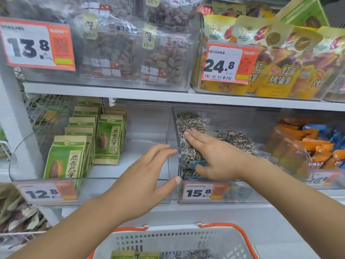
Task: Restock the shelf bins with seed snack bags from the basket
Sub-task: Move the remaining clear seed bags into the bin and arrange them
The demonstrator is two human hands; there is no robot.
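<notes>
from the head camera i am looking at two shelf levels of clear bins, with my arms reaching in over a basket at the bottom of the view. my right hand is lying flat, fingers straight, pressing on a clear bag of striped sunflower seeds that is standing against the left wall of the middle bin, the one wearing the 15.8 price tag. a second clear seed bag is lying further back in the same bin, just right of my fingers. my left hand is hovering with relaxed, straight fingers and holding nothing, its fingertips touching the clear divider wall where this bin is meeting the left bin; there is a ring on one finger. that left bin, tagged 12.8, is holding upright rows of green seed bags toward its left side. the basket is white with orange handles, and i am seeing green bag tops and a clear seed bag lying inside it. to the right, orange and blue packets are filling the next bin. on the upper shelf, bags of brown nuts are sitting behind a 13.8 tag, and yellow sweet potato bags behind a 24.8 tag.
</notes>
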